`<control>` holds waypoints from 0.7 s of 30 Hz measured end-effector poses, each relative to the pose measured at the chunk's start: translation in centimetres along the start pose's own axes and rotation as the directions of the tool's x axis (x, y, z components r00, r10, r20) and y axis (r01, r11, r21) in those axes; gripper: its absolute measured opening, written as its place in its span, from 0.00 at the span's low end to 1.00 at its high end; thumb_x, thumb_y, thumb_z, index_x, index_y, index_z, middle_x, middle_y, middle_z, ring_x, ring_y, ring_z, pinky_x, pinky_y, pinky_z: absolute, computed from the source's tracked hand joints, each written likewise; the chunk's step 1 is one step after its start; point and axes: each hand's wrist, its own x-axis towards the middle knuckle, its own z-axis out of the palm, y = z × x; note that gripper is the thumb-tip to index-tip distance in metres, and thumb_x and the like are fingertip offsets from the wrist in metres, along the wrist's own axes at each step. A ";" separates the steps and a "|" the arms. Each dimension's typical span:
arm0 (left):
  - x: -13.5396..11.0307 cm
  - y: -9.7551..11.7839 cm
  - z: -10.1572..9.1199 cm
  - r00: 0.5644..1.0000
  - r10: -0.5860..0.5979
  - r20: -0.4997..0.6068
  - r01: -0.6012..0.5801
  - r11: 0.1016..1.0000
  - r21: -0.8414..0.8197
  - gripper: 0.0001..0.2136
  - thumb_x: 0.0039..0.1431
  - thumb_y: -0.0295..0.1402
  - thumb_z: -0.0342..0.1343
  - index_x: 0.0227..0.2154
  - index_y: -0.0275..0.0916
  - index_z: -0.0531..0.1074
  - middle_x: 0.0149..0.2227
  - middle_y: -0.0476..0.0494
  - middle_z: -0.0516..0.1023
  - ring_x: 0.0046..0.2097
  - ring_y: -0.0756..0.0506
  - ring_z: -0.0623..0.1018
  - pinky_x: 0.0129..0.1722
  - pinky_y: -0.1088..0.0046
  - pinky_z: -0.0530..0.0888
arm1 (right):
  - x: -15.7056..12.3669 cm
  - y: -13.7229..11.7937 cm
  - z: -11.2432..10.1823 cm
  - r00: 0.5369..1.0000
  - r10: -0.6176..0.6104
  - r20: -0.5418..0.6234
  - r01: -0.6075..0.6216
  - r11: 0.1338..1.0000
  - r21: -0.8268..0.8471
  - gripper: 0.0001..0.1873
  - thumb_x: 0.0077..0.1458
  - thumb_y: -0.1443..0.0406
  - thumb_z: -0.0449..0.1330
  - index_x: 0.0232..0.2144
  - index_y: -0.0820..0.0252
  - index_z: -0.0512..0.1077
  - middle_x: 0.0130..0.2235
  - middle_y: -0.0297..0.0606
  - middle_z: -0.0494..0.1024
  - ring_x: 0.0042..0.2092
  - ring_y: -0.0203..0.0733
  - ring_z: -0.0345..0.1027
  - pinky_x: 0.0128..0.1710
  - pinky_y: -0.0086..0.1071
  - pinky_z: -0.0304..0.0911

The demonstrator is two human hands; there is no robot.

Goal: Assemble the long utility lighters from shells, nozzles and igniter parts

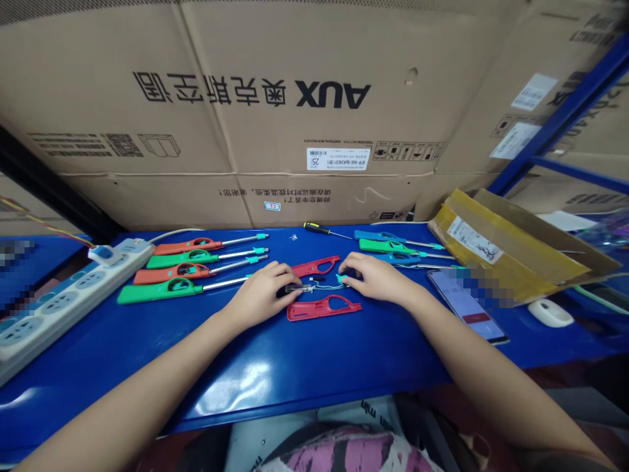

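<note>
My left hand [268, 292] is closed, thumb and fingers pinching a small clear lighter fuel tank [299, 288] with a metal end. Opposite it, my right hand [368, 276] pinches a small teal plastic piece [341, 279]. A thin pale wire [327, 286] runs between the two parts, and a small black part [318, 279] lies beside it. Behind the tank rests one red lighter handle half [314, 265], partly covered by my left fingers. The other red handle half [324, 307] lies nearer me, its hollow side up.
Several orange and green long-neck lighters [170, 274] lie at left beside a power strip [63, 301]. Blue and green lighters [388, 247], a screwdriver [319, 228], a phone [466, 305], a yellow-taped carton [506, 242] and a white mouse-shaped object [550, 313] are behind and right. Cardboard [255, 131] walls the back.
</note>
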 end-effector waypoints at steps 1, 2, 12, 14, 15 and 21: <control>0.0 0.0 0.1 1.000 0.004 0.010 -0.004 1.000 -0.004 0.08 0.68 0.36 0.54 0.42 0.40 0.77 0.42 0.43 0.79 0.43 0.43 0.75 0.45 0.65 0.74 | 0.0 -0.2 0.0 1.000 0.008 0.020 -0.008 1.000 -0.018 0.06 0.62 0.65 0.61 0.42 0.57 0.74 0.45 0.40 0.76 0.39 0.41 0.71 0.37 0.32 0.61; 0.0 -0.1 0.2 1.000 0.007 0.018 -0.007 1.000 -0.009 0.08 0.68 0.35 0.54 0.42 0.40 0.77 0.42 0.43 0.79 0.43 0.43 0.75 0.45 0.65 0.74 | 0.1 -0.5 0.0 0.999 0.021 0.033 -0.020 0.999 -0.036 0.05 0.61 0.66 0.60 0.41 0.57 0.74 0.45 0.40 0.76 0.39 0.41 0.71 0.37 0.32 0.61; -0.1 0.2 0.0 1.000 -0.020 0.004 0.020 1.000 0.003 0.09 0.68 0.35 0.54 0.45 0.40 0.76 0.44 0.42 0.79 0.45 0.42 0.75 0.47 0.64 0.74 | 0.6 -0.3 -0.9 0.986 0.149 -0.072 -0.154 0.985 -0.072 0.07 0.63 0.67 0.57 0.43 0.58 0.71 0.43 0.42 0.79 0.44 0.48 0.72 0.39 0.36 0.63; -0.2 0.2 0.0 1.000 -0.011 0.014 0.011 1.000 0.026 0.09 0.68 0.34 0.53 0.45 0.40 0.76 0.43 0.42 0.78 0.45 0.42 0.75 0.46 0.64 0.74 | 0.2 0.2 -1.0 0.986 0.134 -0.098 -0.141 0.988 -0.063 0.07 0.65 0.67 0.55 0.44 0.58 0.71 0.46 0.44 0.78 0.49 0.48 0.71 0.45 0.38 0.64; -0.2 0.2 0.0 1.000 -0.006 0.024 0.005 0.999 0.036 0.09 0.68 0.34 0.53 0.44 0.40 0.76 0.43 0.41 0.79 0.44 0.42 0.75 0.46 0.64 0.74 | 0.0 0.3 -0.8 0.987 0.124 -0.100 -0.130 0.990 -0.059 0.07 0.65 0.68 0.54 0.43 0.58 0.71 0.47 0.44 0.78 0.50 0.48 0.71 0.48 0.39 0.64; -0.2 -0.2 0.2 0.996 -0.052 0.065 0.052 0.999 0.003 0.08 0.69 0.33 0.53 0.43 0.40 0.77 0.43 0.41 0.79 0.45 0.42 0.76 0.45 0.64 0.75 | -0.4 0.7 0.9 0.994 0.085 -0.071 -0.090 0.993 -0.072 0.10 0.66 0.68 0.50 0.40 0.59 0.72 0.43 0.45 0.75 0.47 0.49 0.69 0.49 0.43 0.65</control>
